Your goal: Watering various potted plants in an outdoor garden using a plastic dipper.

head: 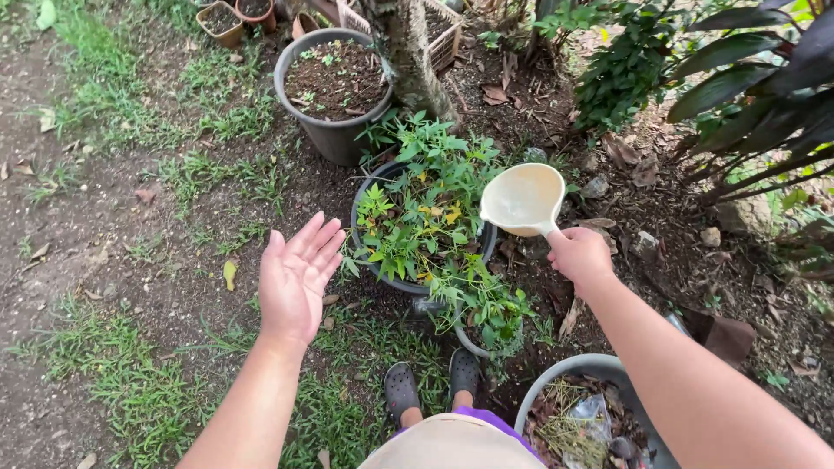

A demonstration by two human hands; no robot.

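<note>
Dipper in right hand, bowl pts up-left.

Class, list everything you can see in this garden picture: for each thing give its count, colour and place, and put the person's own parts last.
Water dipper: one, cream, over the leafy pot.
Leafy pot: one, dark, centre, green plant.
Soil pot: one, grey, top centre.
Small pots: two or three, terracotta, top left.
Basin: one, grey, bottom right, holding dry litter.
Tree trunk: one, grey-brown, top centre.
Clogs: two, dark, bottom centre.
Left hand: open, empty, beside the leafy pot.
Right hand: gripping the dipper's handle.
</note>
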